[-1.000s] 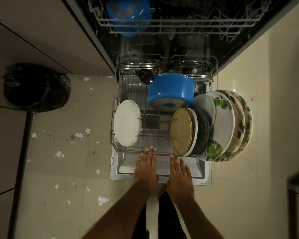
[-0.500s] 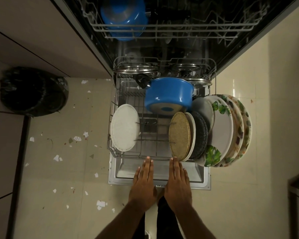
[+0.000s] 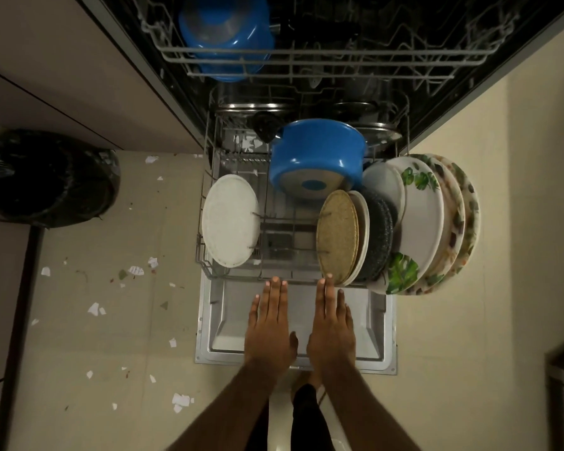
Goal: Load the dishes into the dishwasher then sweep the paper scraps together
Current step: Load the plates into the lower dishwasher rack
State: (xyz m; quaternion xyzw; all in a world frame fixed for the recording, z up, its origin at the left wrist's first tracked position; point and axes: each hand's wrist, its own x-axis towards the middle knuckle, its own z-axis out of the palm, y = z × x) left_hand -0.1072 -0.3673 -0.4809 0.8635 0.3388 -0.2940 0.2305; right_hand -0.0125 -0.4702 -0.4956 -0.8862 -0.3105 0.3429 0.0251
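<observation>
The dishwasher's lower rack [image 3: 205, 255] stands pulled out over the open door [image 3: 376, 327]. In it are a white plate [image 3: 230, 219] at the left, an upturned blue pot [image 3: 316, 157], a tan plate [image 3: 337, 237] and several leaf-patterned plates [image 3: 424, 209] at the right. My left hand [image 3: 269, 330] and my right hand [image 3: 331, 330] lie flat and open side by side, fingertips at the rack's front rim. White paper scraps [image 3: 135, 270] lie scattered on the floor to the left.
A blue bowl [image 3: 225, 30] sits in the upper rack [image 3: 323, 60]. A bin with a black bag [image 3: 49, 180] stands at the left by the cabinets. My legs are below the door's front edge. Bare tiled floor lies at the right.
The lower rack has slid a little way in toward the dishwasher, showing more of the door. Both hands stay flat against its front rim and follow it.
</observation>
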